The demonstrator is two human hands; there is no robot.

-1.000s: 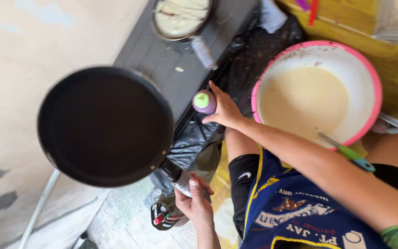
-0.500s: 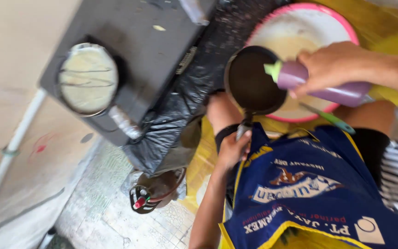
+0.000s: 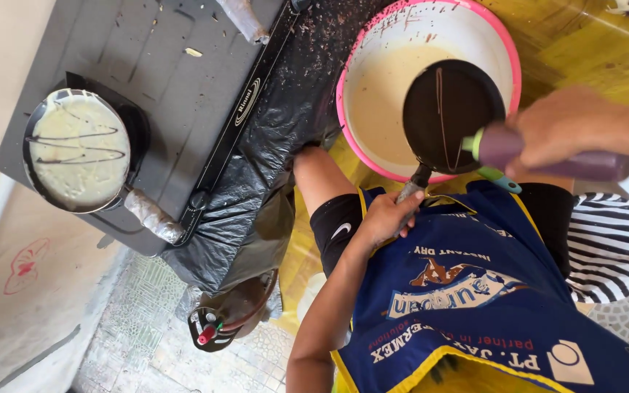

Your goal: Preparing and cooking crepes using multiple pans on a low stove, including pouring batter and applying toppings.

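- A small black pan (image 3: pixel 449 115) hangs over the pink-rimmed basin (image 3: pixel 507 65) of pale batter (image 3: pixel 380 102), with thin dark sauce lines on its face.
- The left hand (image 3: pixel 386 216) has its fingers clenched round the pan's handle (image 3: pixel 410 191).
- The right hand (image 3: pixel 573 127) has its fingers wrapped round a purple squeeze bottle (image 3: pixel 547 153), whose green tip touches the pan's rim.
- A blue apron (image 3: pixel 475 291) lies below the hands.
- Well apart, on the dark stove (image 3: pixel 183 87), a second pan (image 3: pixel 78 149) holds a pale crepe with dark stripes.
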